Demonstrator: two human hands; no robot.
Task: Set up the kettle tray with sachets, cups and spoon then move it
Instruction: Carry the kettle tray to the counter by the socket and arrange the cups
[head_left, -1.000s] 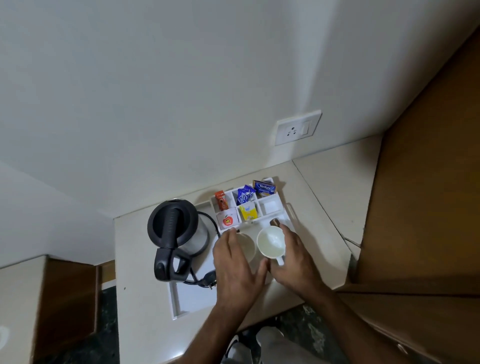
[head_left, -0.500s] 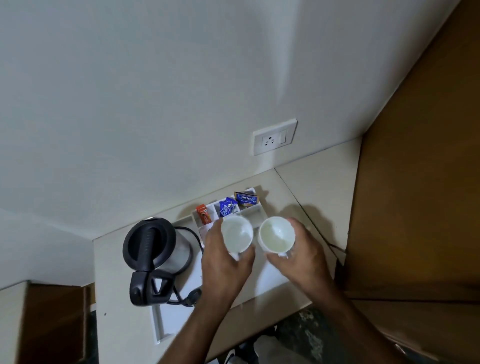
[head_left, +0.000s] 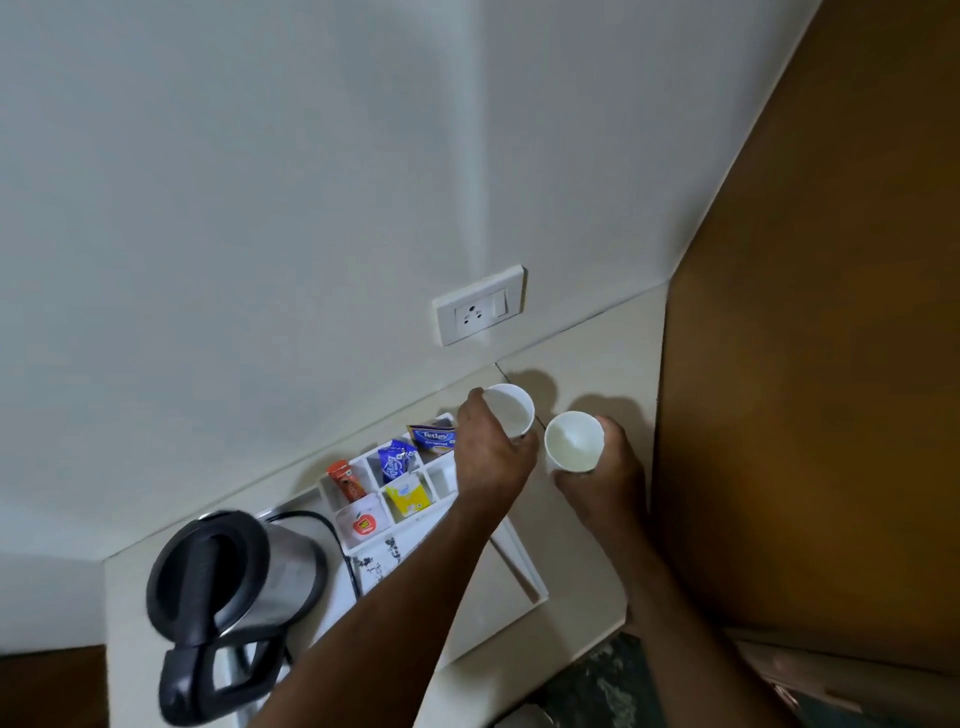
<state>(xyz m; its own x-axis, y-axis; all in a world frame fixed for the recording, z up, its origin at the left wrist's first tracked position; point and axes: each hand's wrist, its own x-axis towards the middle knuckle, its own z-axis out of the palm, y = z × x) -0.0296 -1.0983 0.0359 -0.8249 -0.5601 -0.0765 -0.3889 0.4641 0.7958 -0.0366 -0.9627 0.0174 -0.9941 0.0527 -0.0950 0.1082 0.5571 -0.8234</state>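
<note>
A white tray (head_left: 524, 564) lies on the cream counter (head_left: 587, 364). Its back compartments hold sachets: an orange one (head_left: 345, 480), a blue one (head_left: 395, 461), a Tetley tea bag (head_left: 434, 435), a yellow one (head_left: 408, 497) and a white one with a red mark (head_left: 363, 522). A steel kettle with a black lid (head_left: 228, 587) stands on the tray's left part. My left hand (head_left: 491, 452) grips a white cup (head_left: 511, 408) past the tray's far right corner. My right hand (head_left: 602, 467) grips a second white cup (head_left: 571, 440) to the right of the tray, over the counter.
A white wall socket with a switch (head_left: 480, 306) sits on the wall above the counter. A brown wooden panel (head_left: 810, 415) closes off the right side. The kettle's black cord (head_left: 332, 525) loops behind the sachet compartments. Dark patterned floor (head_left: 597, 686) shows below the counter's front edge.
Both hands lifted the two white cups out of the tray and carried them up and to the right, off the tray and over the counter.
</note>
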